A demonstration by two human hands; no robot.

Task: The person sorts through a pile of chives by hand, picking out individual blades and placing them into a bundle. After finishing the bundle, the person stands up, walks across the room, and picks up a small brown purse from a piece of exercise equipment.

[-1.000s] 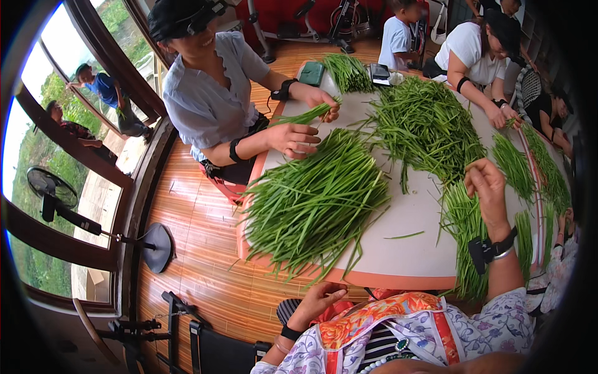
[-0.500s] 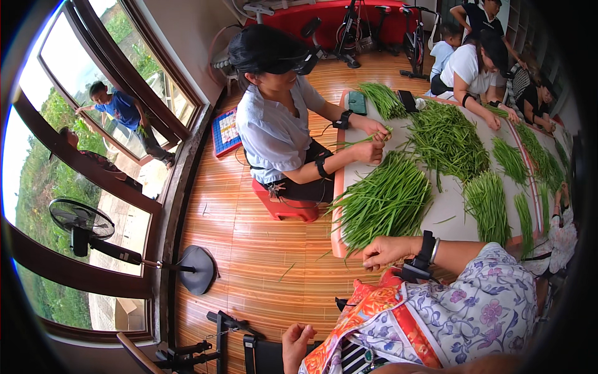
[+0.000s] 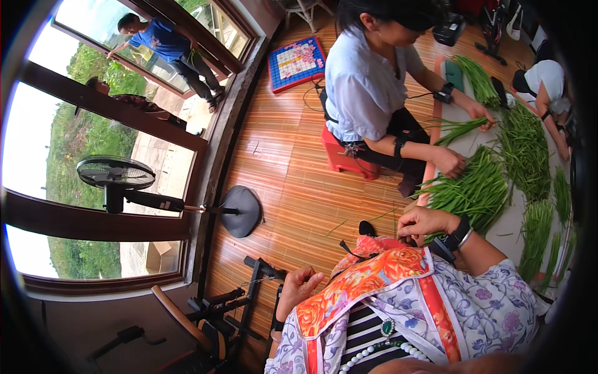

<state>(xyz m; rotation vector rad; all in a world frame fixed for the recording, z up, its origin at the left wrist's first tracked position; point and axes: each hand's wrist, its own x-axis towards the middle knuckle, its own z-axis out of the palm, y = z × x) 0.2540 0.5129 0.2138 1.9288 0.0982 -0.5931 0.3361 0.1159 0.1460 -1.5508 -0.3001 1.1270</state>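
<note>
Hands first: right hand (image 3: 427, 222) sits at approx 3 o'clock from frame centre, fingers curled down and pinched at the near edge of the counter (image 3: 517, 227), touching the butt ends of the green stalks (image 3: 476, 190). It looks closed on a few stems, though the exact grip is hidden under the knuckles. Black watch w/ strap on that wrist. Left hand (image 3: 300, 288) is at approx 6 o'clock, low by the lap, palm up, fingers loosely open, holding nothing, well apart from the greens.

Stalks lie in long heaps w/ stems running the same way, prob. so each worker can pull from the ends; the nearest heap overhangs the counter edge just beside the right hand. More heaps sit farther along at 2–3 o'clock.

Co-worker in a pale shirt (image 3: 367, 87) sits on a red stool (image 3: 346, 156) at 1 o'clock, both hands on the same heap, one lifting a small bundle. Another person leans in at far 2 o'clock.

Standing fan (image 3: 115, 177) at 9 o'clock faces the window side; its base rests on the wood floor (image 3: 293, 193).
</note>
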